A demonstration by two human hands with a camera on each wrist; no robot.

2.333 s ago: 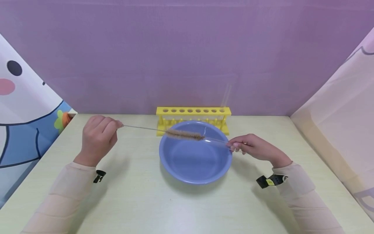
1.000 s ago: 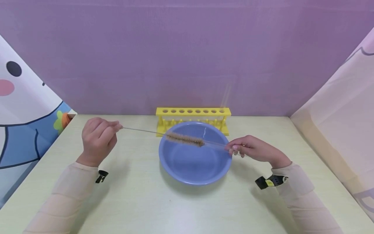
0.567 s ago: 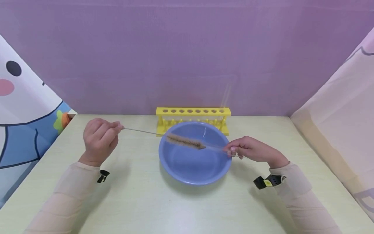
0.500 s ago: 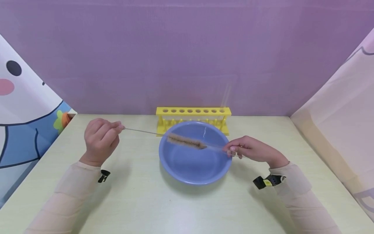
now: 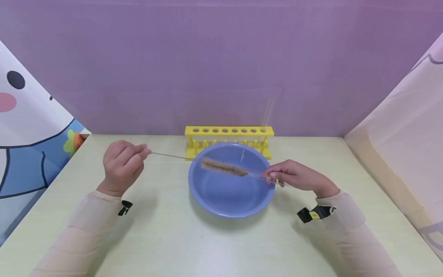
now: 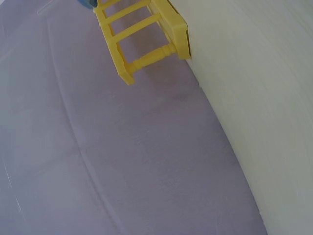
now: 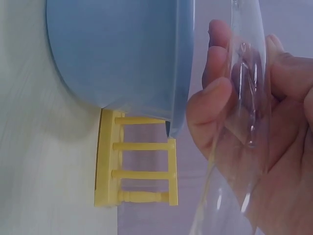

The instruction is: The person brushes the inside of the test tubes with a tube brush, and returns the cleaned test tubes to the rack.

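In the head view my left hand (image 5: 122,165) pinches the thin wire handle of a test tube brush (image 5: 223,167). Its tan bristles slant down to the right above a blue basin (image 5: 231,200). My right hand (image 5: 297,177) grips a clear glass test tube (image 5: 255,175), with fingers and thumb on either side of it in the right wrist view (image 7: 252,122). The bristle tip lines up with the tube's left part; how far it reaches inside is hard to tell. The left wrist view does not show the left hand.
Behind the basin stands a yellow test tube rack (image 5: 229,131) with a row of holes. Another clear test tube (image 5: 267,113) stands upright in its right end hole. A purple backdrop (image 5: 221,69) rises behind the pale table (image 5: 166,238).
Left hand and brush have shifted a little right and slightly down. The right hand with the tube has edged left, and the brush and tube slope more steeply than at first.
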